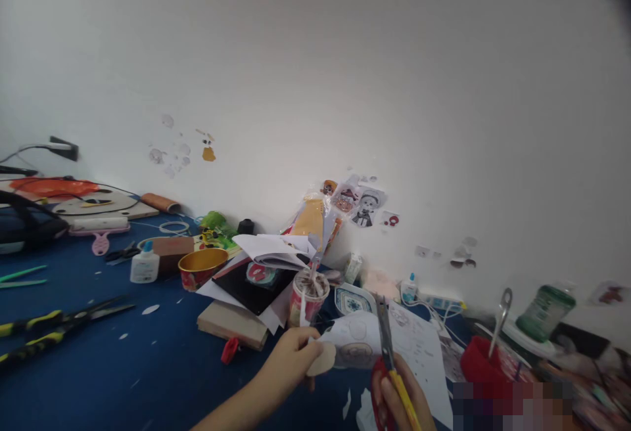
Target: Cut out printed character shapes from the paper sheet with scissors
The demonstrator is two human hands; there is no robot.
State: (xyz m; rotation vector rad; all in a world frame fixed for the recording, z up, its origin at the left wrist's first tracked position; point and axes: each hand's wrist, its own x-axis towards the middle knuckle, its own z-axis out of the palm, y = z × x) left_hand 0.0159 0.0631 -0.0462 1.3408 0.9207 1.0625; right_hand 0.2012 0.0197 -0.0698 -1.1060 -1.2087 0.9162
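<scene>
Between the thumb and fingers of my left hand (pixel 294 357) is a piece of paper (pixel 352 347) with round drawings on it. A small rounded cream cutout (pixel 323 360) shows at the same thumb. My right hand (pixel 401 388) is wrapped round a pair of scissors (pixel 386 336) with red and yellow handles. The blades point up and away, touching or just in front of the paper's right side; I cannot tell whether they are parted. Behind my left hand stands a lidded drink cup (pixel 308 296) with a straw. A drawn-on sheet (pixel 419 352) lies beyond the scissors.
Black-and-yellow shears (pixel 64 326), a glue bottle (pixel 144 265) and a gold-rimmed tin (pixel 202 267) are on the blue table at left. A book (pixel 231 326) and red clip (pixel 229 350) lie nearer. A red container (pixel 480 359) and green bottle (pixel 546 313) are at right.
</scene>
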